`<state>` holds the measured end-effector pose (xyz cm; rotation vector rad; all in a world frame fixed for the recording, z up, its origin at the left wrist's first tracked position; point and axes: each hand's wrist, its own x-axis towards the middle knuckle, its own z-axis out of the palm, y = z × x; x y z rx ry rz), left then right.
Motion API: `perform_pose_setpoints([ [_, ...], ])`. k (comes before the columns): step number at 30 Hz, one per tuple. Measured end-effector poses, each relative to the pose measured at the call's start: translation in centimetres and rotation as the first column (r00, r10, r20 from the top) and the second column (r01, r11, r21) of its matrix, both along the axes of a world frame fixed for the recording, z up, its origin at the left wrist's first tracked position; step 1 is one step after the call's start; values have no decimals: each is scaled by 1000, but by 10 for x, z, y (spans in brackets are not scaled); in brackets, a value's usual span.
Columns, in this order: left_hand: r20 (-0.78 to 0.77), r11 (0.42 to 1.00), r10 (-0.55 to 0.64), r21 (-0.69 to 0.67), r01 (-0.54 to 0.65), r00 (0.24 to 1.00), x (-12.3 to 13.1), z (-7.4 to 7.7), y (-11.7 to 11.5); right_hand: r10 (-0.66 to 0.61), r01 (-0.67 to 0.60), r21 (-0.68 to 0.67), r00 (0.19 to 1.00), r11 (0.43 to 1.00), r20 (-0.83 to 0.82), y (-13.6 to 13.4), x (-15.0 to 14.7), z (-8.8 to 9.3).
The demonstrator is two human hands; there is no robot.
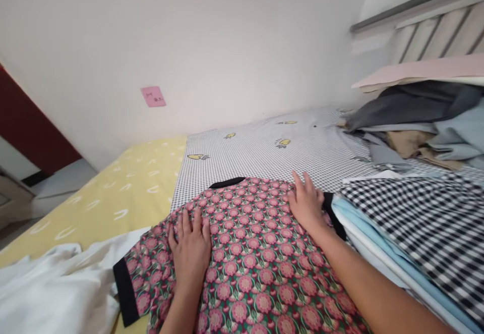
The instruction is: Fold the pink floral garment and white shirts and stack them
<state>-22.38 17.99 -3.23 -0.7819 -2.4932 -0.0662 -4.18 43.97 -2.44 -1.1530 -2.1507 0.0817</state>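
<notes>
A short-sleeved shirt [249, 253] with pink flowers and black trim is spread out on the bed in front of me. Its black neckband [227, 182] faces the wall, and its lower part runs out of view. My left hand [190, 245] rests flat on the shirt near the left shoulder, fingers apart. Toward the right shoulder lies my right hand [307, 204], its fingers stretched out on the fabric close to the black right cuff [334, 218]. Neither hand grips anything.
On the right sits a stack of folded clothes topped by a black-and-white checked cloth [427, 228]. Behind it are piled grey garments [416, 107]. White cloth [56, 288] lies crumpled at the left. The bed sheet [257, 147] meets the wall, where a pink note [153, 96] hangs.
</notes>
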Motion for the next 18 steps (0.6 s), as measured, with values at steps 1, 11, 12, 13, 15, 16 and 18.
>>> perform_pose_setpoints([
  [1,-17,999,-8,41,9,1000,0,0,0,34,-32,63,999,997,-31,-8,1,7],
  [11,306,872,-417,-131,472,856,-8,2,2,679,-740,-29,600,672,423,-67,-22,-5],
  [12,320,903,-349,-136,407,881,-11,3,3,646,-677,-100,633,729,427,-55,-27,-12],
  [13,328,929,-281,-143,341,902,-15,5,3,592,-590,-159,679,792,434,-40,-31,-16],
  [15,342,957,-173,-164,240,924,-23,9,4,475,-416,-230,751,880,458,-10,-38,-18],
  [16,350,962,-134,-177,206,927,-28,11,4,431,-355,-247,772,902,467,4,-39,-18],
  [18,363,967,-82,-198,163,928,-36,15,5,379,-288,-254,796,923,473,24,-41,-15],
])
